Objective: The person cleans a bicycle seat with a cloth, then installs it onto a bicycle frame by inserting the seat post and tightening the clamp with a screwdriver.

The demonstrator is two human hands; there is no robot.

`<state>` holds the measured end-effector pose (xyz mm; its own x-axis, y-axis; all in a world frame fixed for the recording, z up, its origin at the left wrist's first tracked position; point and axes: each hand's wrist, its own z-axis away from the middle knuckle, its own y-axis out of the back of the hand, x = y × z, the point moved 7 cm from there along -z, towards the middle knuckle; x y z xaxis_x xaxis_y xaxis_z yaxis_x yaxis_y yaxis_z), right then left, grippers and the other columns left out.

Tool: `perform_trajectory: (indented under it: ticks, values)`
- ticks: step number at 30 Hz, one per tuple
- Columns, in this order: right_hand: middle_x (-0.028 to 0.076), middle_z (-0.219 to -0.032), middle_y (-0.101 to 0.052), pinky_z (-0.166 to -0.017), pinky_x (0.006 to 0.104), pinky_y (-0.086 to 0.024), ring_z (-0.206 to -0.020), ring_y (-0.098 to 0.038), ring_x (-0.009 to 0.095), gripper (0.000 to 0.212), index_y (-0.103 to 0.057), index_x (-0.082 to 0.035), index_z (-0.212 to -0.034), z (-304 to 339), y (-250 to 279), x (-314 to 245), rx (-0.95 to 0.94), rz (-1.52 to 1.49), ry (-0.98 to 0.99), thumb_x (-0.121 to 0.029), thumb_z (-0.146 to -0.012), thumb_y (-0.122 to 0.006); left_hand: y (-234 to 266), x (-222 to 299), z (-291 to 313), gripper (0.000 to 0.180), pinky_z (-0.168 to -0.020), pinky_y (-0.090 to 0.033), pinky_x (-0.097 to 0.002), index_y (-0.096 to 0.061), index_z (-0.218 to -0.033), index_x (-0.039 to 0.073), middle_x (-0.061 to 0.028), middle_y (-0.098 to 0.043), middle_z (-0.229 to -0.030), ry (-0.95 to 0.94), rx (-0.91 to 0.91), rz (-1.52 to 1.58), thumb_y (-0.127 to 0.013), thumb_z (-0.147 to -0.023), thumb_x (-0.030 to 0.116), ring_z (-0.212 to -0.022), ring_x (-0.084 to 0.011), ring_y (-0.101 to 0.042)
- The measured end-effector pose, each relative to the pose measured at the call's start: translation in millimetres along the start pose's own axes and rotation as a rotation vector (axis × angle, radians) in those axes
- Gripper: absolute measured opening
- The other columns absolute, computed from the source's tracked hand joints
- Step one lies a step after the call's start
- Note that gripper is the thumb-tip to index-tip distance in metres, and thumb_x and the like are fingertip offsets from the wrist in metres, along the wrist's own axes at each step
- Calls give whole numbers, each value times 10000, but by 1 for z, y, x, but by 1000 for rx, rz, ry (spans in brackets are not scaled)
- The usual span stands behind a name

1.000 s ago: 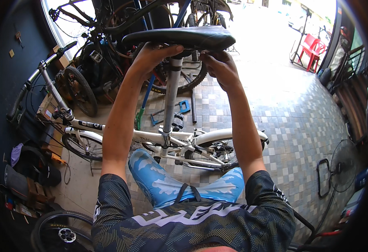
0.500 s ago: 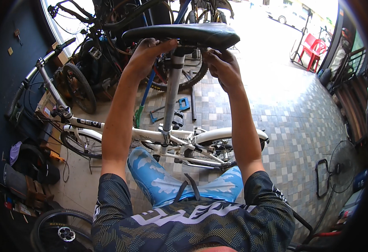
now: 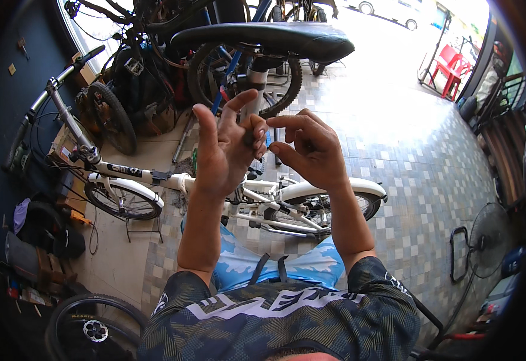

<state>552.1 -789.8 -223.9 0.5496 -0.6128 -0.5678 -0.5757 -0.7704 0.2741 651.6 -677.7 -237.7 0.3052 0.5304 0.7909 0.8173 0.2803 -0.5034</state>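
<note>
My left hand (image 3: 230, 150) is raised in front of the seat post (image 3: 254, 96), palm up. Its thumb and forefinger stretch out while the other fingers curl in; whatever they may hold is too small or hidden to name. Close by on the right, my right hand (image 3: 314, 147) has its forefinger tip at the left hand's curled fingers, its thumb held apart from that finger. Above both hands is the black saddle (image 3: 269, 40), which neither touches. The white bicycle frame (image 3: 132, 172) stretches across below them.
A black handlebar (image 3: 58, 90) reaches up at the left. More bicycles (image 3: 173, 36) crowd the far left. A loose wheel (image 3: 94, 330) lies at the lower left. Red chairs (image 3: 453, 69) stand at the far right, and a fan (image 3: 490, 240) at the right edge.
Both hands have left the saddle's underside and come down and together in front of the seat post. The left hand has turned palm up.
</note>
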Motion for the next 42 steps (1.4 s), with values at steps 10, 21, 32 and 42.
perform_trajectory:
  ticks: [10,21,32,42]
  values:
    - [1,-877,-606,-517,230,-353,-632,-440,57,439,-736,-112,-1169,-3,-6,-4,41,205,177,-88,-750,-866,-18,-1,-9,1243,-806,-344,-283,-144,-1619,99,-53,-509,-1125,-16,-43,-415,-84,-755,990,-961,-134,-444]
    - [41,-1033,-623,-575,163,-453,-740,-578,-8,223,-574,-38,-1042,5,20,63,275,-469,-258,61,-887,-700,1,32,2,673,-758,-425,-250,-635,-1261,29,-72,-630,-1128,-409,191,-759,-671,-908,600,-890,-98,-553]
    - [60,-916,-721,-417,176,-310,-495,-421,-11,273,-644,-4,-1219,-60,41,110,431,-842,-243,-92,-965,-694,48,79,-69,524,-885,-468,-300,-632,-1334,122,-86,-634,-1270,-627,85,-1239,-826,-860,234,-1073,-162,-587]
    - [-23,-701,-556,-428,223,-320,-491,-435,41,150,-652,-14,-1071,-77,24,112,431,-886,-284,-69,-943,-707,47,62,-106,585,-1038,-449,-404,-604,-1359,70,-107,-639,-1293,-355,-212,-732,-823,-862,286,-1198,-246,-586]
